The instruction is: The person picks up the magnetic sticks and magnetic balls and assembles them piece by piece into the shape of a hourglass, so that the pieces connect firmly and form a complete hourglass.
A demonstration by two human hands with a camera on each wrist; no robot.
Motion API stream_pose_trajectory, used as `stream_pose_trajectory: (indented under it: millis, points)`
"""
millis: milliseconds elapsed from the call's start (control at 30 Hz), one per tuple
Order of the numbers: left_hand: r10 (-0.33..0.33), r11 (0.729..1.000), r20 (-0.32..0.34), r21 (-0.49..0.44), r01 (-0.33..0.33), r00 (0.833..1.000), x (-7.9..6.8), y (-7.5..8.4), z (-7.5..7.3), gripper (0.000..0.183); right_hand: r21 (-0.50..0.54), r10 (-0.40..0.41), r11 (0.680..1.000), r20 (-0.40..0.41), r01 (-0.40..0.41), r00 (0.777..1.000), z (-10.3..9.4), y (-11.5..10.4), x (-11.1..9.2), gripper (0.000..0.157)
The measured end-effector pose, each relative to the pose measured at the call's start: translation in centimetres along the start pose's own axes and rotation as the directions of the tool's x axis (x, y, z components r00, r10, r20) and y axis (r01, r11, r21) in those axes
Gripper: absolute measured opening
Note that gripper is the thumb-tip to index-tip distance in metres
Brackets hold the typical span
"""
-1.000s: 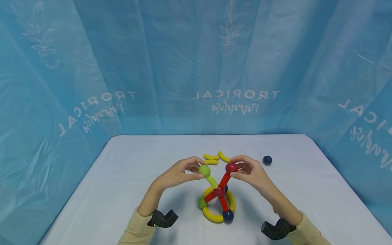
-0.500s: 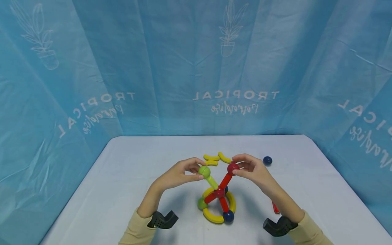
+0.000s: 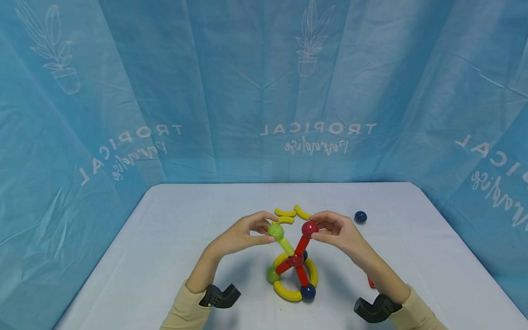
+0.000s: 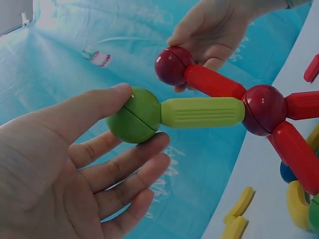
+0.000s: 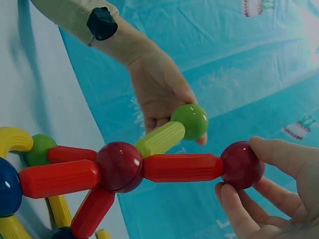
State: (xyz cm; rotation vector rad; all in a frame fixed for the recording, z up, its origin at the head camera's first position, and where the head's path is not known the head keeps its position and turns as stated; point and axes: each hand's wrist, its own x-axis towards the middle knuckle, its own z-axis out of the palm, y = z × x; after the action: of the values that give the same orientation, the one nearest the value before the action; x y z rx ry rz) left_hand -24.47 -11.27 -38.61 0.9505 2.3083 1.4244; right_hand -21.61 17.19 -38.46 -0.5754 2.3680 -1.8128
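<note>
Just tipped the red ball slightly back inward, pinched in the right hand; holding the green ball steady, pinched in the left hand. Still joined at the central red ball, well in from the far edge of the surface; seemingly adjusting the angle, not detaching

- Left grip: thumb and fingertips press in from opposite sides in a pinch; the little finger is bent slightly, apart from the pinch.
- Right grip: across from the left grip and apart from it, pinching likewise between its thumb and fingertips.
- Left forearm: runs back from the left grip toward the person, into a beige sleeve.
- Right forearm: slants back and outward from the right grip, into a matching sleeve.
</note>
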Motion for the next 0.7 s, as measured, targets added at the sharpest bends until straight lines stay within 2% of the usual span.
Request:
stream_pose_trajectory:
  millis: [133, 400, 700]
  points:
    - [-0.023, 0.999, 0.009, -0.042, 0.023, 1.000, 0.2, -0.4, 0.1, 0.044, -0.008, 0.002, 1.000, 0.008, -0.002, 1.000, -0.1, -0.1, 0.0, 0.040]
    - [-0.059, 0.979, 0.058, -0.190, 0.069, 0.997, 0.4, -1.5, 0.5, 0.038, -0.022, 0.000, 1.000, 0.064, 0.001, 0.998, -0.3, 0.2, 0.2, 0.043]
    - [-0.070, 0.990, 0.055, -0.122, 0.076, 0.996, 0.4, -1.2, 0.2, 0.041, -0.054, -0.012, 0.998, 0.130, 0.019, 0.991, -2.0, 1.2, 0.9, 0.045]
